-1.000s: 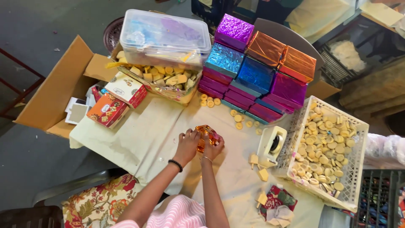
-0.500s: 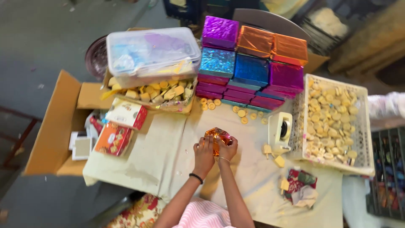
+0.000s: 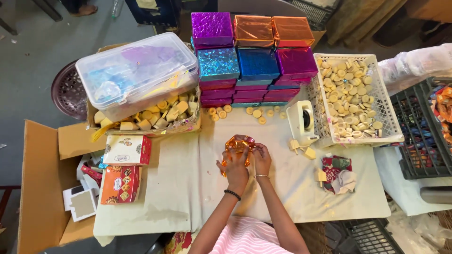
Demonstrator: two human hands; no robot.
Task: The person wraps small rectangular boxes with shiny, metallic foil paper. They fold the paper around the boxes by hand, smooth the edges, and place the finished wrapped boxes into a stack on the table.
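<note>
My left hand [image 3: 234, 170] and my right hand [image 3: 262, 159] are both closed around a small box half wrapped in shiny orange foil [image 3: 238, 144], held just above the cream tablecloth [image 3: 174, 188] at the table's middle. The foil bunches up at the top between my fingers. A black band sits on my left wrist, a thin bangle on my right. Behind the box, several small round yellow pieces [image 3: 256, 113] lie loose on the cloth.
A stack of foil-wrapped boxes [image 3: 252, 59] in purple, blue and orange stands at the back. White basket of round pieces [image 3: 351, 96] right, tape dispenser [image 3: 302, 121] beside it. Clear lidded tub [image 3: 136, 70] over a tray of yellow blocks, printed cartons [image 3: 126, 150], open cardboard box [image 3: 40, 188] left.
The camera has swung so the table now sits squarer in view. Both hands stay on the orange-foil box, which shows more crumpled foil at its top.
</note>
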